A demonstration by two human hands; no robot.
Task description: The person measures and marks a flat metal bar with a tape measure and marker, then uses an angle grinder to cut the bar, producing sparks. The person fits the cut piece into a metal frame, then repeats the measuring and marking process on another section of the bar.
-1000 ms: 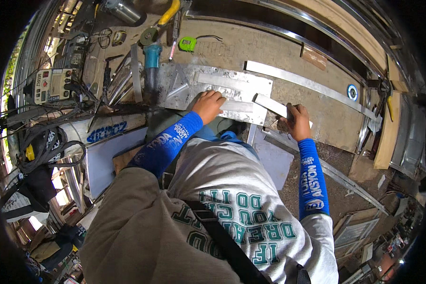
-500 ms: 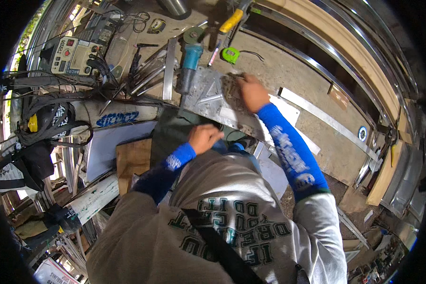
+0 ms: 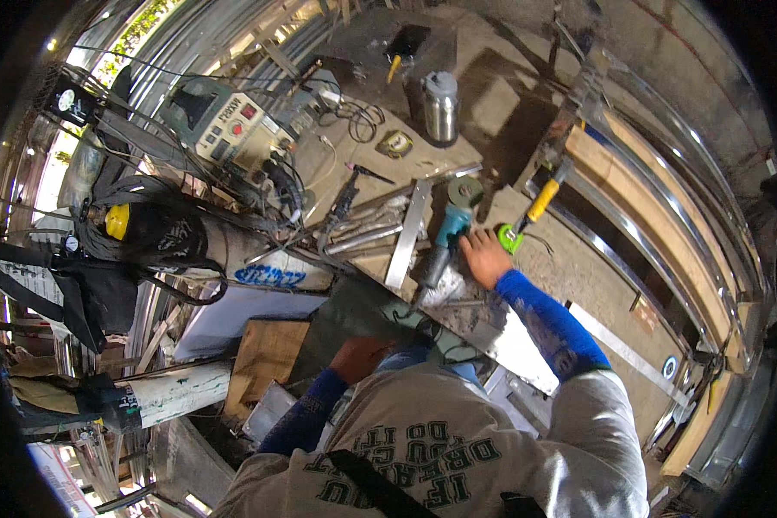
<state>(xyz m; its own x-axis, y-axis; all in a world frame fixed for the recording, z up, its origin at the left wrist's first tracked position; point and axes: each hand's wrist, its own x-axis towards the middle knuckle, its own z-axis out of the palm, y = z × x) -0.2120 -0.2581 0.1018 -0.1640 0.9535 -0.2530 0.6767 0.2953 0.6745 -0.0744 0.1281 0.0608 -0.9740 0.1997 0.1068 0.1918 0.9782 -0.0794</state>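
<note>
My right hand (image 3: pixel 489 259) reaches over the workbench, between a teal angle grinder (image 3: pixel 451 231) and a lime-green tape measure (image 3: pixel 509 238). Its fingers are bent down, and whatever they close on is hidden beneath them. The white marker pen seen earlier between these two tools does not show now. My left hand (image 3: pixel 361 357) hangs in shadow in front of my body, fingers loosely stretched, with nothing visible in it. A flat metal bar (image 3: pixel 408 233) lies left of the grinder. Beyond the tape measure lies a yellow-handled tool (image 3: pixel 544 198).
A welding machine (image 3: pixel 237 125) with a torch and tangled cables stands at the far left. A steel jug (image 3: pixel 441 108) and a second tape measure (image 3: pixel 395 144) sit at the back. A long flat strip (image 3: pixel 622 345) crosses the right side, near metal frames and a wooden beam (image 3: pixel 656 198).
My right hand has moved toward the grinder and green tape measure, covering where the marker lay. My left hand has drawn lower. The view has tilted up, showing more of the far bench.
</note>
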